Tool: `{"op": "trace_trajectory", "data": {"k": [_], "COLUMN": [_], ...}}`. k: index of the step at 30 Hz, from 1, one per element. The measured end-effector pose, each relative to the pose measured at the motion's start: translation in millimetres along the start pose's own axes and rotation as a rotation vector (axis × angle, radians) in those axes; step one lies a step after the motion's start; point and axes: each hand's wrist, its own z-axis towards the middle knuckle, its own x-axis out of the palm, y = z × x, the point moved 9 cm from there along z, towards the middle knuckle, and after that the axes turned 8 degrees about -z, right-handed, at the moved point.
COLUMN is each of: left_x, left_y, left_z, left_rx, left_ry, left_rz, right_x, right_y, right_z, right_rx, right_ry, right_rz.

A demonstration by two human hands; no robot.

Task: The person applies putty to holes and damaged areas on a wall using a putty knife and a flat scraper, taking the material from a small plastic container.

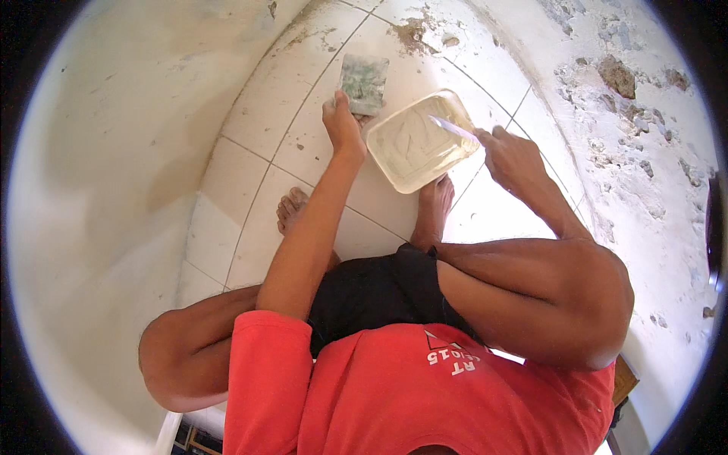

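My left hand (346, 125) is closed around the near edge of a small flat rectangular slab (365, 78), grey-white with green smears on its face. Beside it stands a cream rectangular plastic tub (403, 186), tilted in view, its inside streaked with a pale residue. Over the tub's right side my right hand (514, 159) grips a thin pale blade (453, 127), like a scraper or spatula, whose tip points into the tub. Its handle is hidden in my fingers. The exact kind of slab I cannot make out.
White floor tiles (250, 178) carry crumbs and dirt, with a brown debris patch (413, 34) at the far end. Pale walls close in on both sides; the right wall (618, 76) is pitted and crumbling. My bare feet (434, 205) are close to the tub.
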Motion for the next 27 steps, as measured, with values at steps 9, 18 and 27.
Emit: {"op": "trace_trajectory", "data": {"k": [9, 18, 27], "left_x": [54, 57, 42], "left_y": [18, 21, 10], "left_z": [37, 30, 29], "left_rx": [-0.107, -0.12, -0.099], "left_ry": [0.219, 0.258, 0.205], "left_rz": [0.188, 0.142, 0.093], "right_x": [-15, 11, -29], "right_y": [33, 76, 61], "right_z": [37, 50, 63], "right_rx": [-0.22, -0.226, -0.309], "right_ry": [-0.065, -0.105, -0.199], "right_rz": [-0.272, -0.373, -0.374]}}
